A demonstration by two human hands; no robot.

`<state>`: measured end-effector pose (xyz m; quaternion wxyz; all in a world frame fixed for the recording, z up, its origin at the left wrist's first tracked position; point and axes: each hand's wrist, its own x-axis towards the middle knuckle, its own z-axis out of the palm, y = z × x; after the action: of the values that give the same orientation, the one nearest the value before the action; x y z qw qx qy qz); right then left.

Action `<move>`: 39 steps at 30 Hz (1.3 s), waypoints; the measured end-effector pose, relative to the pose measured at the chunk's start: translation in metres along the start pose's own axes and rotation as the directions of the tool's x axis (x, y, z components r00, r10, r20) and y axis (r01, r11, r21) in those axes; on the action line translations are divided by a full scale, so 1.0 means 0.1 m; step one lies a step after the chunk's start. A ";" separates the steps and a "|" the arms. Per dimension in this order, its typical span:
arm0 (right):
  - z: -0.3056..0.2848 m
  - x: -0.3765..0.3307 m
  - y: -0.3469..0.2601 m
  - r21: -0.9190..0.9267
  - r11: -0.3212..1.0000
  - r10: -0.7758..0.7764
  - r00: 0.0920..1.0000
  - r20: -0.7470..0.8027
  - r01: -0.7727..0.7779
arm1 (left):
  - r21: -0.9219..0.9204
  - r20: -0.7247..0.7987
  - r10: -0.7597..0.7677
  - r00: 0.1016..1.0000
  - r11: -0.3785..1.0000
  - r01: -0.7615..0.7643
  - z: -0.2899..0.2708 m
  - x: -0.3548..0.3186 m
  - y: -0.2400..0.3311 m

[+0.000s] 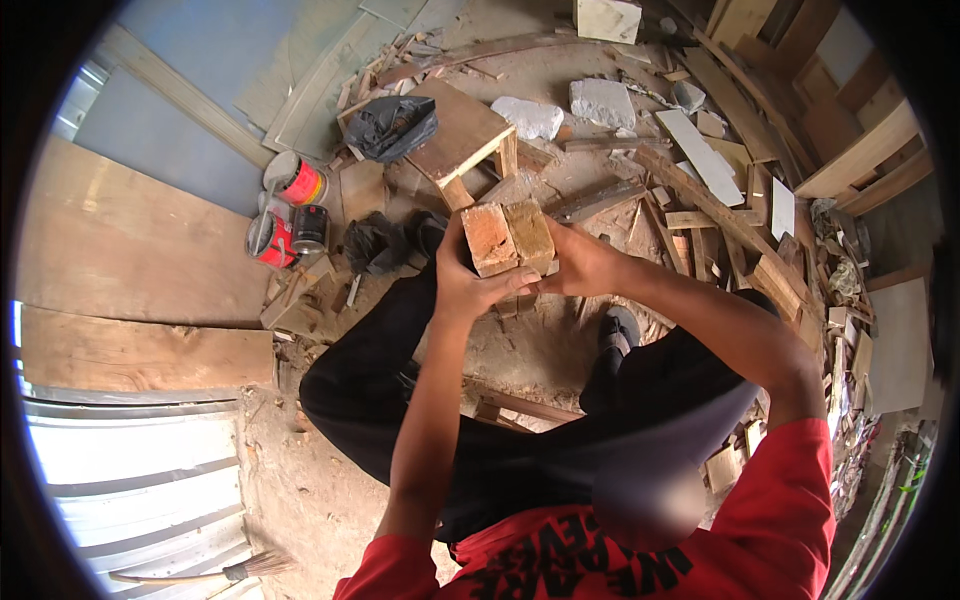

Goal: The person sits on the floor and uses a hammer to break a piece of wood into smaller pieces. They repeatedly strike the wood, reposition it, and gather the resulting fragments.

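Note:
Two wooden blocks are held upright side by side in front of me, their end faces turned up. The left wooden block [489, 240] has a reddish-brown end, and the right wooden block [530, 236] a duller yellow-brown one. My left hand [468, 276] wraps round the left side, its thumb lying across the near faces. From the other side my right hand [583, 262] grips the right block, fingers partly hidden behind it. Just beyond them stands a low wooden stool [462, 130] with a black plastic bag [393, 128] on its top.
Red and black paint cans [272, 240] stand at the left near leaning boards [140, 240]. Scrap planks [725, 215] lie piled along the right. Pale stone chunks [602, 102] sit at the back. A broom [255, 567] lies at lower left.

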<state>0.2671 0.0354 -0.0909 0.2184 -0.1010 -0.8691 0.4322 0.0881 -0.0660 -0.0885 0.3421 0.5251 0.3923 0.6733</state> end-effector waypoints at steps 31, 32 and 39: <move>-0.74 0.34 -0.49 -0.042 0.981 0.193 0.967 0.164 -0.189 | -0.096 0.020 -0.107 0.994 0.989 0.108 -0.16 0.06 -0.04; -0.77 0.35 -0.52 0.053 0.985 0.158 0.983 0.096 -0.163 | -0.098 0.022 -0.101 0.995 0.990 0.103 -0.15 0.07 -0.05; -0.70 0.43 -0.65 0.030 0.951 0.308 0.951 0.017 -0.308 | -0.097 0.027 -0.093 0.995 0.991 0.095 0.04 0.13 -0.08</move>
<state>0.2632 0.0614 0.0101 0.1446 -0.2292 -0.8369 0.4756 0.0896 -0.0505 -0.0889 0.4035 0.4961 0.3791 0.6688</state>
